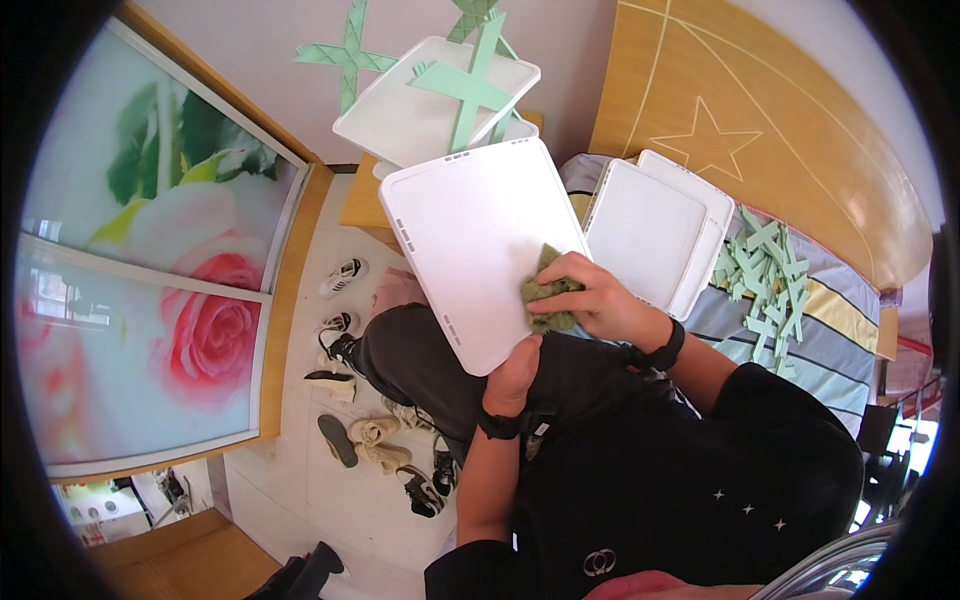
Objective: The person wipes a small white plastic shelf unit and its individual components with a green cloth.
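Note:
A white rectangular plastic panel [472, 232] with small slots along its edges is held tilted above my lap. My left hand [514, 375] grips its near edge, the thumb on the upper face. My right hand [596, 298] presses a crumpled green cloth [553, 304] against the panel's right side. Most of that hand's fingers lie over the cloth. The panel's underside is hidden from me.
More white panels [652, 232] lie on the striped bed [825, 322] at right, beside a heap of green cross-shaped pieces [772, 277]. Another panel [427, 97] and green crosses [472, 90] stand on a wooden cabinet [365, 199] ahead. Several shoes [375, 439] litter the floor.

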{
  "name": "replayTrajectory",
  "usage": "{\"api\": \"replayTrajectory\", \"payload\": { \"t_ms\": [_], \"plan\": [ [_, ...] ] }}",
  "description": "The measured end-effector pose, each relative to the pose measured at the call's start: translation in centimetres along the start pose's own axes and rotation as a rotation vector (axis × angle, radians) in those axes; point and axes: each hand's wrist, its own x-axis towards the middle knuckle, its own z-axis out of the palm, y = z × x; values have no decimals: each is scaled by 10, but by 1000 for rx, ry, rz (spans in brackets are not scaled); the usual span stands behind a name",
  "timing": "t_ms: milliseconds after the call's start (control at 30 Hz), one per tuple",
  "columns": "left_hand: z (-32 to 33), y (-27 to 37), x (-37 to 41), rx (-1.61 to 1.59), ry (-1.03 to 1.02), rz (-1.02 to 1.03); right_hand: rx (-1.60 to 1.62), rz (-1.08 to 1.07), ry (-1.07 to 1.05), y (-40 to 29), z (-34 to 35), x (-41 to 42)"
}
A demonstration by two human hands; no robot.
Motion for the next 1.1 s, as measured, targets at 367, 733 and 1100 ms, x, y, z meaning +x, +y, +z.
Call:
{"api": "replayTrajectory", "payload": {
  "t_ms": [367, 733, 1100],
  "plan": [
    [1, 1, -18, 459, 14, -149, 119, -308, -197, -18, -5, 68],
    [19, 11, -8, 606, -77, -16, -190, 13, 221, 15, -48, 108],
    [-11, -11, -12, 266, -3, -186, -62, -153, -165, -16, -20, 26]
  ]
}}
